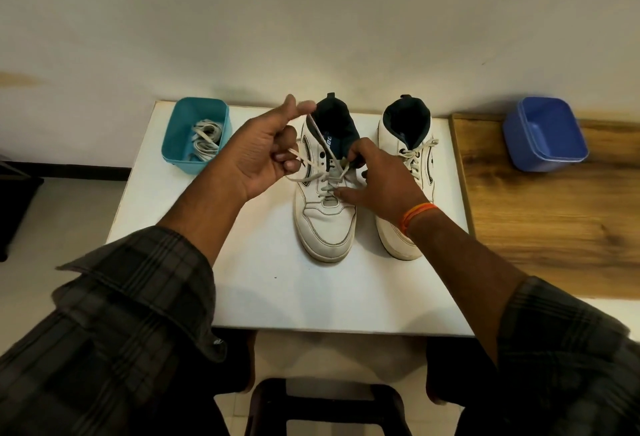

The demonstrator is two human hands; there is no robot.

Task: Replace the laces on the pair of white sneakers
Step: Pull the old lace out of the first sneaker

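Fig.: unlacing stage, head view. White bench (277,297), flat matte laminate, carries everything; a wood-grain surface (540,214) adjoins it on the right. Two white sneakers stand side by side at bench centre, toes toward the person, long axes running near-to-far. Left sneaker (323,224): smooth leather-like upper w/ dark piping, dark padded collar, lace partly loosened. Right sneaker (403,130): same build, lace apparently fully threaded, untouched.

Teal tub (173,134), rigid plastic w/ rounded corners, sits at the far-left bench corner, holding a loose coil of pale flat laces (206,139), prob. the replacements. Blue tub (543,134), similar shape, sits on the wood surface, well apart; nothing visible inside.

Left hand (263,155) is raised left of the left sneaker, thumb and forefinger pinching the old lace (313,124); the lace runs taut down and to the right to the upper eyelets. Right hand (375,177) rests on the same sneaker's tongue area, fingertips pinching lace at the crossing.

Key relation: the lace end lies up and left of the eyelets, so the left hand pulls along that line while the right steadies the sneaker.

Stage est.: early; no new lace fitted yet.
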